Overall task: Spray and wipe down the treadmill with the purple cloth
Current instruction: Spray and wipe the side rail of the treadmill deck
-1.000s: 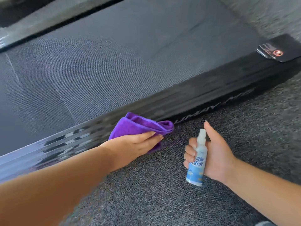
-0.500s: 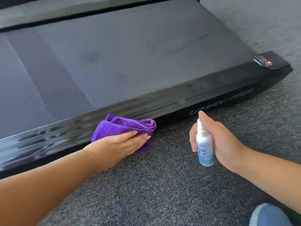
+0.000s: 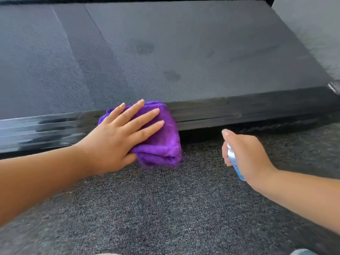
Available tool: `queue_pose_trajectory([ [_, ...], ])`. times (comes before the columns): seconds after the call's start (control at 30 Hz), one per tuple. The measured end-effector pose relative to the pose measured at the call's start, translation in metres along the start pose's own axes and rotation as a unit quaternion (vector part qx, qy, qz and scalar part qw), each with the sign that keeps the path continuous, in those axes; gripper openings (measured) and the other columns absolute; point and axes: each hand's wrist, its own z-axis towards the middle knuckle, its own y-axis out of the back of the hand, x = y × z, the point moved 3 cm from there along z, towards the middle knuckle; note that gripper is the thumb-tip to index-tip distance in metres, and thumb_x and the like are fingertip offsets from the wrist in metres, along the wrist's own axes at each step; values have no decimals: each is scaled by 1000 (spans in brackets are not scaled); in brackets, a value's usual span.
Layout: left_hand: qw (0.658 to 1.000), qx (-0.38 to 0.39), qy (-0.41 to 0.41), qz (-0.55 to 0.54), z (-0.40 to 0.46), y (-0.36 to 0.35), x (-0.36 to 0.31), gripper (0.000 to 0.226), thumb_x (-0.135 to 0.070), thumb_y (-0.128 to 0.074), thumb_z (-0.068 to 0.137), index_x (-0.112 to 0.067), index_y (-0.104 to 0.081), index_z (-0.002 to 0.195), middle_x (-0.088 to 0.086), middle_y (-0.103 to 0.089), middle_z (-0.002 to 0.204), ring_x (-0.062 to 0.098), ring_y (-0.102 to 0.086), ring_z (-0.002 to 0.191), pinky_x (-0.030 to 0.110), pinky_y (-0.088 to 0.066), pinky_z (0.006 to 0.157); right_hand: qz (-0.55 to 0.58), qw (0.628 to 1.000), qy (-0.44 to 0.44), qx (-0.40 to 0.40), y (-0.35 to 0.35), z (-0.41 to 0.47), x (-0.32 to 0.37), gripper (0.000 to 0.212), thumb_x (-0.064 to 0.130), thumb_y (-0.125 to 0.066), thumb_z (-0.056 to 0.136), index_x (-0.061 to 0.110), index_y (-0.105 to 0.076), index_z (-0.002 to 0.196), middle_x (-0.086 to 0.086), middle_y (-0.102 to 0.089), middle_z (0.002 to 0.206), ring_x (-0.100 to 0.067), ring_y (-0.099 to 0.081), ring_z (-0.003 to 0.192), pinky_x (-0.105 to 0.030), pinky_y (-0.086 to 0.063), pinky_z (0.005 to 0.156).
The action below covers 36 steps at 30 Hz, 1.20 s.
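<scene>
The treadmill (image 3: pixel 239 113) lies flat across the upper view, with a dark textured belt and a glossy black side rail nearest me. A folded purple cloth (image 3: pixel 161 140) rests on that rail and hangs over its edge down to the carpet. My left hand (image 3: pixel 119 138) presses flat on the cloth with fingers spread. To the right, my right hand (image 3: pixel 244 155) is closed around a small white and blue spray bottle (image 3: pixel 234 162), mostly hidden by the fingers, held above the carpet just in front of the rail.
Dark grey carpet (image 3: pixel 165 208) covers the floor in front of the treadmill. Damp dark spots (image 3: pixel 172 75) mark the belt. A label plate (image 3: pixel 334 87) shows at the rail's right end. Lighter floor lies at the top right.
My left hand has shifted from the cloth's near side to lie flat on top of it, fingers spread over the rail. The right hand has turned, hiding more of the bottle. The camera moved closer.
</scene>
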Motion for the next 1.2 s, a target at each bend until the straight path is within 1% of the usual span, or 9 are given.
queue_pose_trajectory([
  [0.07, 1000, 11, 5, -28, -1, 0, 3, 82, -42, -48, 86, -25, -26, 163, 3, -21, 171, 34, -18, 157, 63, -24, 121, -50, 997, 57, 4, 0, -3, -2, 62, 58, -43, 91, 7, -51, 56, -8, -53, 54, -16, -49, 53, -38, -39, 61],
  [0.17, 998, 7, 8, -64, 0, -1, 3, 77, -40, -49, 90, -25, -28, 163, 1, -22, 170, 29, -20, 157, 60, -24, 122, -133, 983, 130, 1, -2, -6, -11, 65, 63, -38, 91, 6, -45, 59, -9, -47, 56, -26, -47, 59, -47, -41, 63],
  [0.3, 994, 18, 6, -109, -4, 1, 10, 73, -34, -49, 94, -21, -28, 162, -2, -22, 170, 27, -19, 157, 61, -27, 121, -176, 972, 155, 0, -5, -5, -18, 59, 70, -39, 90, 23, -32, 55, 9, -41, 55, -12, -41, 57, -34, -29, 56],
  [0.43, 992, 21, 8, -121, -14, 6, 20, 70, -35, -45, 97, -20, -27, 163, -4, -24, 170, 25, -20, 157, 48, -18, 126, -211, 964, 163, -13, -5, 1, -25, 60, 72, -42, 89, 23, -37, 55, 9, -47, 57, -12, -47, 60, -34, -35, 56],
  [0.6, 993, 42, 8, -111, -19, 10, 25, 70, -37, -43, 98, -24, -24, 164, -8, -20, 171, 20, -18, 158, 38, -13, 128, -289, 918, 269, -26, -9, 9, -26, 50, 57, -47, 94, 24, -46, 57, 8, -46, 53, -10, -48, 54, -38, -44, 64],
  [0.77, 994, 44, 7, -102, -18, 11, 25, 70, -41, -43, 98, -25, -24, 164, -8, -20, 171, 18, -18, 158, 33, -9, 128, -277, 919, 277, -25, -13, 9, -26, 54, 64, -43, 98, 29, -39, 57, 9, -45, 54, -8, -47, 53, -33, -35, 64],
  [0.93, 994, 57, 9, -93, -20, 10, 26, 74, -39, -46, 96, -27, -20, 164, -10, -16, 171, 17, -16, 158, 36, -11, 128, -285, 923, 258, -11, -16, 7, -29, 55, 65, -41, 94, 24, -42, 57, 5, -46, 54, -11, -47, 54, -38, -44, 73],
  [1.03, 994, 61, 11, -94, -22, 11, 26, 74, -40, -44, 96, -28, -19, 165, -10, -15, 171, 17, -16, 158, 39, -14, 127, -293, 917, 271, 0, -18, 5, -30, 55, 58, -41, 92, 18, -44, 55, 3, -43, 51, -12, -43, 51, -38, -43, 68],
  [1.2, 993, 71, 14, -95, -23, 11, 26, 76, -39, -43, 94, -28, -18, 165, -10, -14, 172, 18, -15, 158, 44, -16, 126, -268, 922, 279, 18, -21, 1, -27, 57, 68, -40, 96, 26, -38, 59, 6, -43, 54, -11, -45, 55, -35, -42, 65],
])
